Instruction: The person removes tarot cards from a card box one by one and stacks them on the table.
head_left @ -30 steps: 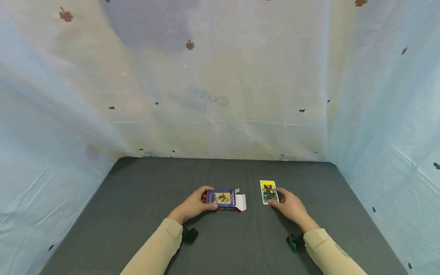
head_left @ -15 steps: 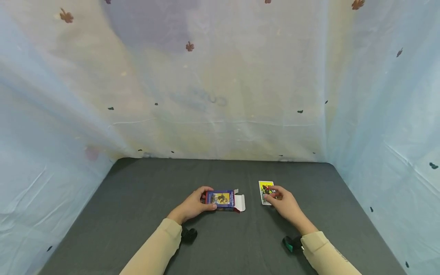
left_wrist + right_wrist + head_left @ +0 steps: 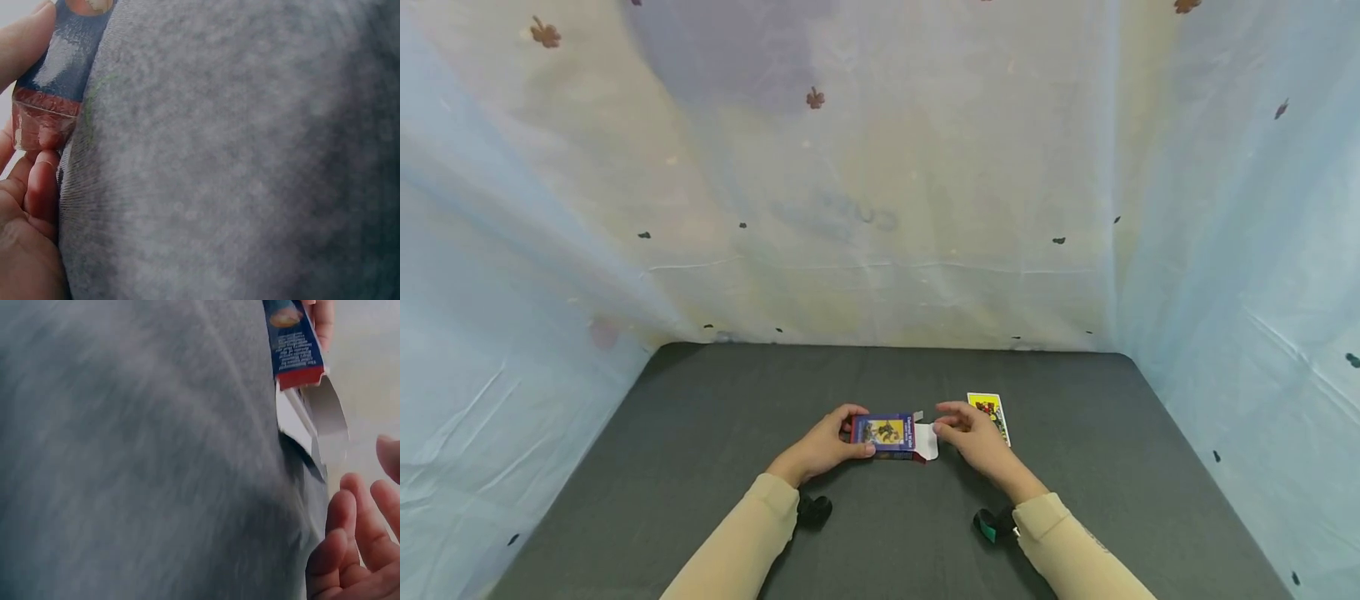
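Head view: left hand [image 3: 822, 450] holds the box [image 3: 883, 432] (flap [image 3: 927, 442] out), right hand [image 3: 976, 438] just beside it, grip loosely parted.

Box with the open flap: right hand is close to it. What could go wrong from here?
1. The right hand is close to the white flap, so it might catch and bend it.
2. The left hand grips the box at the end away from the flap; a tug there could twist it.
3. The yellow card is partly hidden by the right hand in the head view, so it might get brushed.
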{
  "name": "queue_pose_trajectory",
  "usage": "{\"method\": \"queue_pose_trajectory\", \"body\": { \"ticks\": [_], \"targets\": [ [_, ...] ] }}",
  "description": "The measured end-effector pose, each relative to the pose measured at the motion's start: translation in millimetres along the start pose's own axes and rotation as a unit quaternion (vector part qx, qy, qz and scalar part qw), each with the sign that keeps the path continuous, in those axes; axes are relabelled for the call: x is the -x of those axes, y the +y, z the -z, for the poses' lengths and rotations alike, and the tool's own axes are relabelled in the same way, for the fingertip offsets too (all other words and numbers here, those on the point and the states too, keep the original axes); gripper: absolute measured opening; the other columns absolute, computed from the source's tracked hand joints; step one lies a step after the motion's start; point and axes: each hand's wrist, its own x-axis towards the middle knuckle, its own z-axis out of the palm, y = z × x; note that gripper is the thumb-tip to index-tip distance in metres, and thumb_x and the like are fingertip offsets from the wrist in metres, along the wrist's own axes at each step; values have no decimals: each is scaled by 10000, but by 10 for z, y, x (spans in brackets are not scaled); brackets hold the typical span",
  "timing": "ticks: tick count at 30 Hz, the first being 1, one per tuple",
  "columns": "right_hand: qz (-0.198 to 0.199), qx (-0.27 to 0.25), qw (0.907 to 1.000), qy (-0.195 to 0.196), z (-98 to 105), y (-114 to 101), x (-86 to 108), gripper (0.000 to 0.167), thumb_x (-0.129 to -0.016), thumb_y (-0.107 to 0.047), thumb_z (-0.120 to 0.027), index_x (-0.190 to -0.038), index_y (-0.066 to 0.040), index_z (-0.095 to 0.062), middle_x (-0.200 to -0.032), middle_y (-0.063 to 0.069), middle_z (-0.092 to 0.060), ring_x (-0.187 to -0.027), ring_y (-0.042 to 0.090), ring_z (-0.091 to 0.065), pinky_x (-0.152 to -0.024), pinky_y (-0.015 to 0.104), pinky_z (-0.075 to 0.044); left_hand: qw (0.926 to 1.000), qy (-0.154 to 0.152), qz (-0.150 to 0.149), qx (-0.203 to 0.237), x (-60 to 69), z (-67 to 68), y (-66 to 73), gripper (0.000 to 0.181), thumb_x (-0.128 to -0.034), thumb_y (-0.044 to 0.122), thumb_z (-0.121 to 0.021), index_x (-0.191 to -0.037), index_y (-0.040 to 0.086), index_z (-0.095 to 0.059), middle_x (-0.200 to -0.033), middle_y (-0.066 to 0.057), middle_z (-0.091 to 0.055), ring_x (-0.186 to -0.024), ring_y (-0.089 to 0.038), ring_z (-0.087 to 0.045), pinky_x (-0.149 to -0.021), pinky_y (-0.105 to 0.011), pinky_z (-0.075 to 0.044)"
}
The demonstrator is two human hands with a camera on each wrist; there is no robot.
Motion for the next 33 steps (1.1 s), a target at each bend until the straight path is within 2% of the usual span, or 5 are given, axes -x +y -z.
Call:
{"method": "queue_pose_trajectory", "body": {
  "ticks": [4,8,17,22,33],
  "targets": [
    [37,-69,9999,-91,-80,9,-43,385,-939,-223,-660,-1279,-62,-578,-1043,36,-670,-886,192,-596,-732,338,-474,10000,12,-26,27,2,-7,29,678,-784,378,-807,-1355,225,-475,-1155,-93,-473,-998,-242,-483,-829,-392,-422],
    [-16,25,9999,-120,-168,57,-74,324,-935,-194,-666,-1212,-40,-596,-973,48,-661,-793,185,-558,-642,298,-446,10000,-29,-19,25,6,-15,33,683,-779,390,-808,-1353,227,-477,-1155,-93,-470,-998,-244,-480,-830,-396,-423],
    [116,700,9974,-150,-315,26,-89,284,-898,-201,-711,-1125,-62,-610,-897,11,-631,-726,162,-516,-582,283,-425,9999,51,48,-74,-4,3,-12,679,-768,419,-808,-1343,271,-478,-1161,-86,-463,-1000,-249,-475,-831,-388,-422],
    [187,932,9954,-97,-338,29,-112,269,-886,-157,-718,-1107,-42,-616,-869,23,-607,-695,154,-519,-593,286,-436,9999,19,-53,-92,-12,3,-6,677,-778,412,-803,-1350,255,-476,-1161,-85,-473,-995,-243,-483,-831,-397,-425],
    [465,1596,9861,-86,-385,54,-146,279,-823,-82,-748,-1066,-43,-617,-814,27,-547,-645,128,-472,-596,288,-398,10000,-50,20,-56,2,4,18,695,-781,402,-803,-1367,232,-468,-1180,-88,-470,-1009,-242,-486,-845,-410,-424]
  ]
}}
